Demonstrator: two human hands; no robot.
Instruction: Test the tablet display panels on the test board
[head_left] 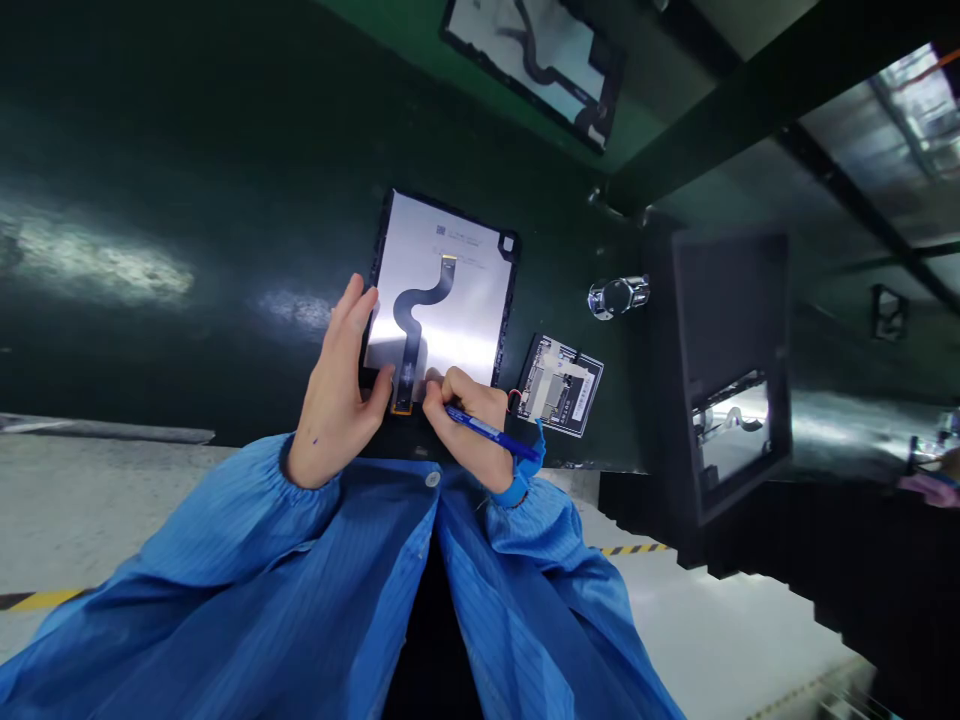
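A tablet display panel (472,310) lies on the dark green table, its silvery back facing up. A black ribbon cable (409,325) curves across it and ends at a gold connector near the lower edge. My left hand (341,385) rests along the panel's left edge, fingers stretched out and the thumb near the cable's lower end. In my right hand (474,425) is a blue pen (491,433), held in a writing grip over the panel's lower edge. The pen's tip is hidden behind my fingers. A blue wrist strap (517,485) circles my right wrist.
Right of the panel lies a circuit board (559,387) with a white label. Beyond it stand a shiny metal fitting (617,297) and a black foam tray (731,300) with a panel in it. Another display panel (536,60) lies at the back, near a dark rail (720,100).
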